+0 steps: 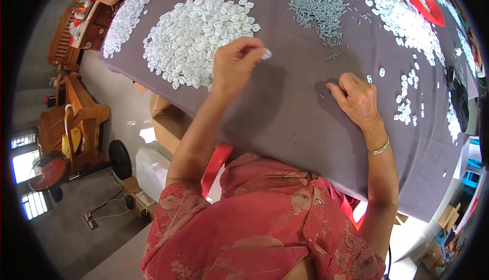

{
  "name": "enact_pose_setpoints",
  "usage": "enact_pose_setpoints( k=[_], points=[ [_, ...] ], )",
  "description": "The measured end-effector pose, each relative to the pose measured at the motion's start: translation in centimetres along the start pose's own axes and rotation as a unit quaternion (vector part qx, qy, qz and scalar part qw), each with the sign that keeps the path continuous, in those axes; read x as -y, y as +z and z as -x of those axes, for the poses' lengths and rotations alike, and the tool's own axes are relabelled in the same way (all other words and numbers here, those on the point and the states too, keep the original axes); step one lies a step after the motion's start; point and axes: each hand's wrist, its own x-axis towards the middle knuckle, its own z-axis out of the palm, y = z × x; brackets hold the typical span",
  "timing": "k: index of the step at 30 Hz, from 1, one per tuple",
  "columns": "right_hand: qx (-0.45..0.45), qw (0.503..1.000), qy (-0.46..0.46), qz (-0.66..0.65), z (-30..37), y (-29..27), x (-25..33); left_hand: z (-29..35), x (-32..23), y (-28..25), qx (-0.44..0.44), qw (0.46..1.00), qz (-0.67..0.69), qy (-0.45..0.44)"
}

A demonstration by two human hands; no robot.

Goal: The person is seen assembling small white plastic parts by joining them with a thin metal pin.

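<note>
Where the left hand (238, 66) hovers: we see it over the right edge of the large white heap (193, 33), thumb and forefinger pinching one small white piece (267, 54); so light a grip, we judge, suits a thing this small and leaves much of it uncovered.
Right hand (357, 99): held low over the cloth (300, 135), fingers curled, thumb out to the left; whether anything lies within the curl we cannot tell.
Small grey pin (322, 96): on the cloth, just left of the right thumb, within easy reach, we judge.
Large white heap: on the left, close enough, we suppose, for the left hand to draw from without stretching.
Grey heap (317, 7): short, slim pieces at the far middle, perhaps set apart so that we do not mix the kinds.
Loose white pieces (404, 111): strewn to the right of the right hand, some touching.
Red dish (434, 17): far right, white pieces inside, its rim probably containing them.
</note>
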Motion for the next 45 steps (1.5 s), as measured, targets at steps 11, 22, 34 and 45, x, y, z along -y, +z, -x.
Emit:
enact_pose_setpoints(
  k=[11, 22, 34, 45],
  points=[
    [-0.031, 0.998, 0.043, -0.042, 0.0, 0.4, -0.3, -5.2, 1.4, -12.3, -0.302, 0.933, -0.105, 0.164],
    [-0.095, 0.991, 0.03, -0.092, 0.2, -1.8, -1.2, 0.9, -1.2, 1.1, -0.106, 0.992, 0.043, 0.052],
    [-0.278, 0.805, 0.358, -0.382, 2.8, -11.0, -7.6, 0.3, -0.1, 11.8, 0.125, 0.984, 0.117, 0.039],
    [-0.122, 0.903, 0.377, -0.163, 5.9, -9.4, -10.9, 0.1, 1.6, 11.9, 0.109, 0.988, 0.11, 0.028]
  ],
)
